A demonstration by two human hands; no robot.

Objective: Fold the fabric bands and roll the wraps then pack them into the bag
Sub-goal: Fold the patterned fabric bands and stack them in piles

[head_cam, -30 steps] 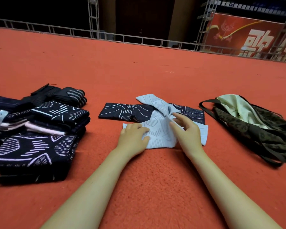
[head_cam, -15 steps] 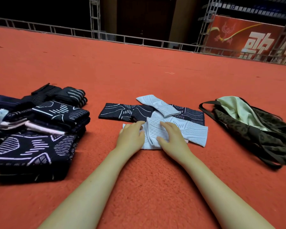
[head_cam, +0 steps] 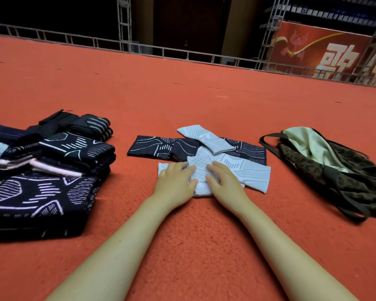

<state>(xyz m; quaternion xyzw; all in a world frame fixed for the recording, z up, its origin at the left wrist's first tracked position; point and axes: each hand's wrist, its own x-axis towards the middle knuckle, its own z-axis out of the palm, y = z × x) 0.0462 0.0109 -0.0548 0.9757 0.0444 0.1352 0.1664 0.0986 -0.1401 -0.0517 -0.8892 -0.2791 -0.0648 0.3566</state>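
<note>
Flat, both hands (head_cam: 201, 181) press the pale band (head_cam: 237, 170), lying left-right.

Both hands (head_cam: 201, 181) press flat a pale band (head_cam: 232, 170).

The place looks like an indoor stage or event hall. A wide red carpet (head_cam: 182, 101) covers the floor, edged by a low metal railing (head_cam: 96, 43), with truss towers (head_cam: 123, 22) and a red banner (head_cam: 326, 53) bearing large characters behind.

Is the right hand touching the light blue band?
Touching. The head view shows the right hand lying flat on the light blue band.
</note>
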